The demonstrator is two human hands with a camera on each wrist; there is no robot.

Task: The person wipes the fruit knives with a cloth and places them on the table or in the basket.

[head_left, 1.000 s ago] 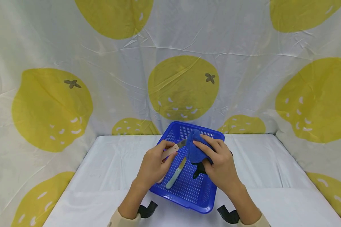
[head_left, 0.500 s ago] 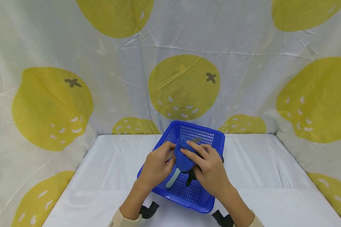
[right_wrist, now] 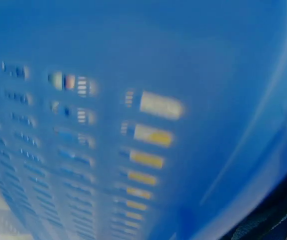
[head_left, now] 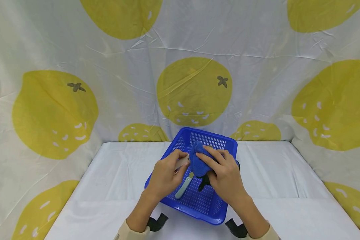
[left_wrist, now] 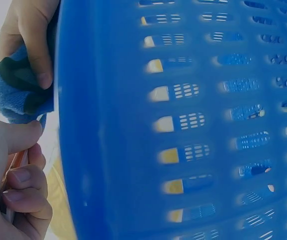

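Observation:
Over the blue plastic basket (head_left: 195, 217), my left hand (head_left: 163, 173) grips a knife by its pale handle (head_left: 182, 162). My right hand (head_left: 228, 178) pinches a folded blue cloth (head_left: 199, 165) around the blade, which is hidden. A black piece (head_left: 204, 183) hangs below the cloth; in the left wrist view, dark patches show on the cloth (left_wrist: 8, 95). Inside the basket lies another knife with a light blue handle (head_left: 183, 189), its blade partly covered from view. The right wrist view is mostly the blurred basket wall (right_wrist: 223, 100).
The basket stands slanted on a white-covered table (head_left: 114, 180). Behind it hangs a white curtain with large yellow lemon prints (head_left: 195, 93). Black bands (head_left: 157, 222) stick out at both wrists near the sleeves.
My right hand slid the cloth left toward the handle, uncovering the blade tip, then moved slightly back right and up. My left hand shifted little and kept its grip on the knife.

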